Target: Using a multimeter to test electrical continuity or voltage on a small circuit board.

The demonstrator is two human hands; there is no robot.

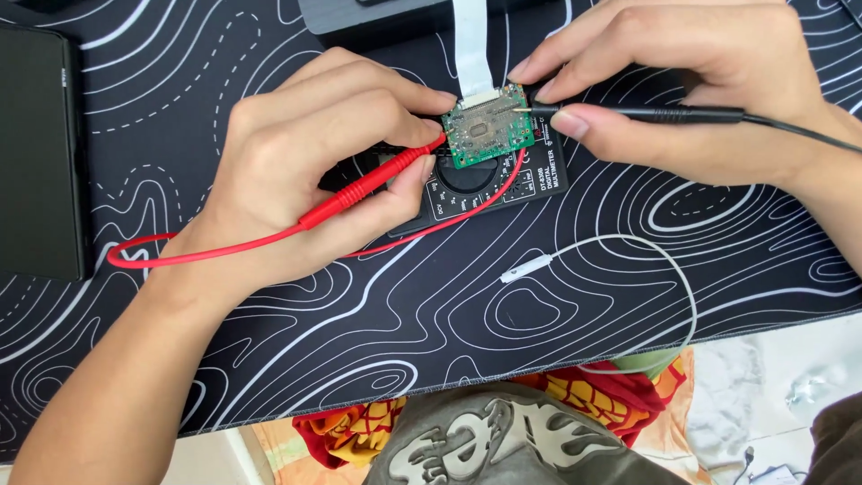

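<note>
A small green circuit board [488, 127] lies on top of a black multimeter [467, 184] on a black mat with white contour lines [503, 305]. My left hand [314, 153] pinches a red test probe [377, 178], its tip touching the board's left edge. My right hand [691, 81] grips a black test probe [660, 114], its tip at the board's right edge. A white flat ribbon cable [470, 40] runs up from the board's top. The red lead [180, 256] loops left and back to the meter.
A black flat device [36, 153] lies at the left edge. A dark box [377, 20] sits at the top, behind the board. A thin white cable with a small plug [525, 268] curls over the mat's front right. My lap shows below the mat edge.
</note>
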